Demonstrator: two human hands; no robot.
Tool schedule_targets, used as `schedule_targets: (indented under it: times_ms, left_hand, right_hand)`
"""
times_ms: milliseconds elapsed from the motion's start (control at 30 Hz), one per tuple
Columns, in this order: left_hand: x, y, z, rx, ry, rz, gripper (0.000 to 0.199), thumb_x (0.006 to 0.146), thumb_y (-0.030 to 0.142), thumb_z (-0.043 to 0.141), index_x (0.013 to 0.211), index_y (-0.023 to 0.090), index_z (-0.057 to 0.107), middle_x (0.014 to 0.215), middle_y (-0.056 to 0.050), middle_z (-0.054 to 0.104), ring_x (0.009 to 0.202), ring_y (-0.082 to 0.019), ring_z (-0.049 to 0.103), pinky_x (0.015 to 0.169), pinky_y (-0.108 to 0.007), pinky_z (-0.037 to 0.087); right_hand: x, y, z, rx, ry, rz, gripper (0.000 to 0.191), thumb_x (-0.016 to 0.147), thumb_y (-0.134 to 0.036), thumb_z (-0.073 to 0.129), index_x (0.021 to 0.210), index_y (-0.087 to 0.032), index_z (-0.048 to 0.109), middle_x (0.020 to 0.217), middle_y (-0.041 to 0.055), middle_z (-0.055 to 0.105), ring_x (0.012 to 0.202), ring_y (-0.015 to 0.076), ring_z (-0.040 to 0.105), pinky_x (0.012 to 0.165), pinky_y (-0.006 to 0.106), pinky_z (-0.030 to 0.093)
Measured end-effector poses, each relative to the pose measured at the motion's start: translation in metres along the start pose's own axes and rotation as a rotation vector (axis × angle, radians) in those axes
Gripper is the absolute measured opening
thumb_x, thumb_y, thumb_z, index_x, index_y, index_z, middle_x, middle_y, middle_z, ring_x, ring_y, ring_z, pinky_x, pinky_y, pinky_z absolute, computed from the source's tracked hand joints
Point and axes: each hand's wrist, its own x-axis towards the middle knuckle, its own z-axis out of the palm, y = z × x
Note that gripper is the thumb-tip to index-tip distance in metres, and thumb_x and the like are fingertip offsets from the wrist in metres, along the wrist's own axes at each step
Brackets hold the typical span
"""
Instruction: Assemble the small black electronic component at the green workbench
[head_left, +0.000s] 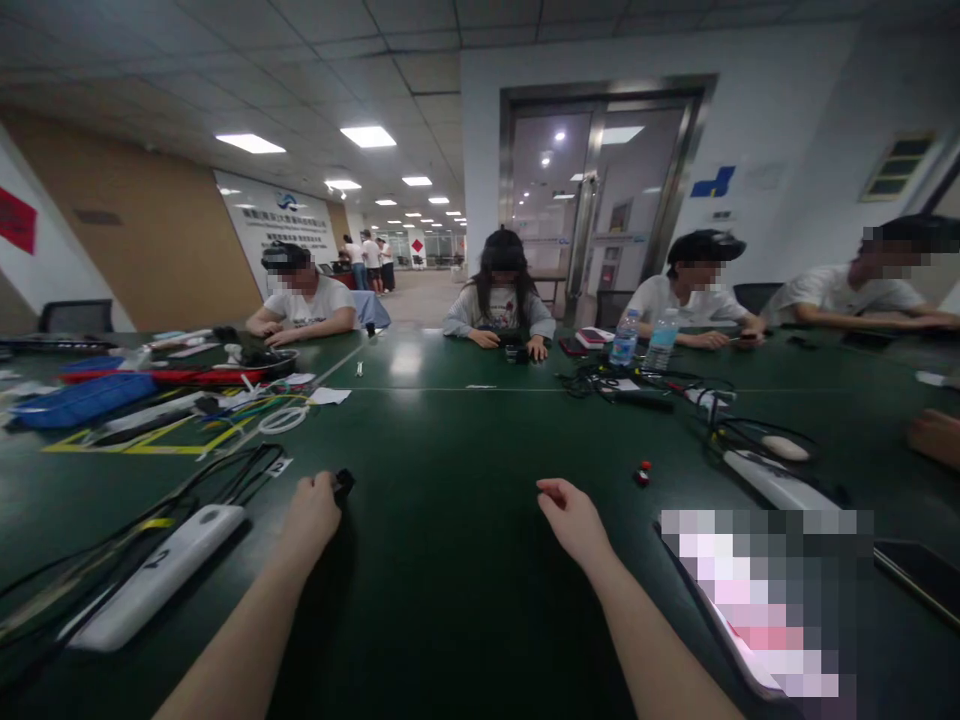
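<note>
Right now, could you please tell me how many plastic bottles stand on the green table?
2: the left bottle and the right bottle, standing side by side beyond the right hand and to its right; more may be hidden.

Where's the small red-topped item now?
Head view, right of centre: the red-topped item lies on the green table, beyond and right of the person's right hand, left of the white strip.

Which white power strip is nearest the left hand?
The white strip marked 2, left of the left hand; the right-side strip lies past the right hand.
</note>
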Motion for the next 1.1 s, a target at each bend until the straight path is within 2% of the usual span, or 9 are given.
schedule_targets:
  times_ms: [100,233,333,433,533,733,900,1000,1100]
  left_hand:
    - [-0.011,0.034,0.012,-0.088,-0.051,0.226,0.036,0.071,0.004,0.037,0.104,0.015,0.047,0.104,-0.010,0.045,0.093,-0.018,0.052,0.079,-0.027,0.040]
    - [-0.038,0.093,0.024,-0.252,-0.179,0.531,0.040,0.071,0.001,0.036,0.104,0.020,0.048,0.111,-0.004,0.043,0.093,-0.014,0.050,0.081,-0.024,0.040]
    - [-0.062,0.132,0.024,-0.308,-0.288,0.637,0.040,0.071,0.003,0.040,0.105,0.022,0.049,0.113,-0.003,0.043,0.094,-0.015,0.050,0.080,-0.026,0.041]
    - [-0.078,0.154,0.021,-0.375,-0.344,0.656,0.036,0.073,0.007,0.040,0.103,0.023,0.052,0.112,-0.003,0.045,0.094,-0.017,0.051,0.079,-0.029,0.042]
    - [-0.081,0.156,0.022,-0.497,-0.371,0.656,0.032,0.076,0.012,0.040,0.102,0.023,0.053,0.112,-0.002,0.046,0.096,-0.017,0.050,0.082,-0.031,0.042]
    - [-0.072,0.138,0.028,-0.696,-0.454,0.627,0.038,0.074,0.012,0.042,0.111,0.021,0.046,0.104,-0.003,0.052,0.096,-0.015,0.051,0.085,-0.030,0.041]
    - [-0.069,0.138,0.039,-0.744,-0.420,0.628,0.040,0.073,0.013,0.043,0.112,0.022,0.045,0.102,-0.003,0.053,0.092,-0.015,0.051,0.081,-0.029,0.042]
    - [-0.069,0.140,0.044,-0.772,-0.377,0.660,0.043,0.071,0.009,0.042,0.112,0.022,0.044,0.097,-0.002,0.053,0.088,-0.013,0.052,0.079,-0.028,0.042]
    - [-0.069,0.141,0.044,-0.804,-0.349,0.685,0.042,0.071,0.008,0.040,0.111,0.021,0.043,0.095,-0.002,0.053,0.084,-0.012,0.052,0.077,-0.027,0.042]
  right_hand:
    - [0.003,0.000,-0.002,-0.021,0.006,0.036,0.030,0.075,-0.026,0.044,0.105,-0.023,0.053,0.103,0.0026,0.060,0.093,0.0173,0.056,0.075,0.028,0.046]
    - [0.013,-0.001,-0.005,-0.067,0.022,0.112,0.034,0.073,-0.021,0.046,0.106,-0.021,0.051,0.096,0.0048,0.062,0.085,0.0188,0.059,0.069,0.030,0.047]
    - [0.021,-0.003,-0.005,-0.098,0.025,0.164,0.034,0.070,-0.023,0.049,0.104,-0.021,0.052,0.096,0.0062,0.062,0.079,0.0206,0.060,0.063,0.031,0.048]
    - [0.023,-0.006,-0.003,-0.112,0.021,0.183,0.033,0.070,-0.025,0.050,0.102,-0.022,0.054,0.097,0.0068,0.062,0.074,0.0212,0.061,0.059,0.032,0.047]
    - [0.015,-0.007,-0.002,-0.113,0.039,0.138,0.032,0.070,-0.023,0.049,0.102,-0.023,0.054,0.095,0.0054,0.062,0.080,0.0209,0.060,0.063,0.031,0.046]
    - [-0.002,-0.009,0.002,-0.031,-0.021,-0.030,0.032,0.076,-0.020,0.041,0.106,-0.025,0.051,0.086,-0.0009,0.063,0.076,0.0149,0.060,0.064,0.027,0.046]
    - [-0.005,-0.015,0.006,0.017,-0.021,-0.140,0.033,0.074,-0.016,0.041,0.104,-0.022,0.052,0.091,0.0017,0.060,0.081,0.0153,0.057,0.068,0.028,0.044]
    - [-0.009,-0.018,0.007,-0.041,-0.016,-0.355,0.034,0.072,-0.013,0.043,0.102,-0.021,0.056,0.091,0.0027,0.059,0.078,0.0149,0.055,0.069,0.029,0.044]
    - [-0.014,-0.022,0.008,-0.109,-0.116,-0.482,0.034,0.071,-0.016,0.049,0.103,-0.025,0.057,0.098,0.0018,0.057,0.090,0.0161,0.052,0.079,0.030,0.040]
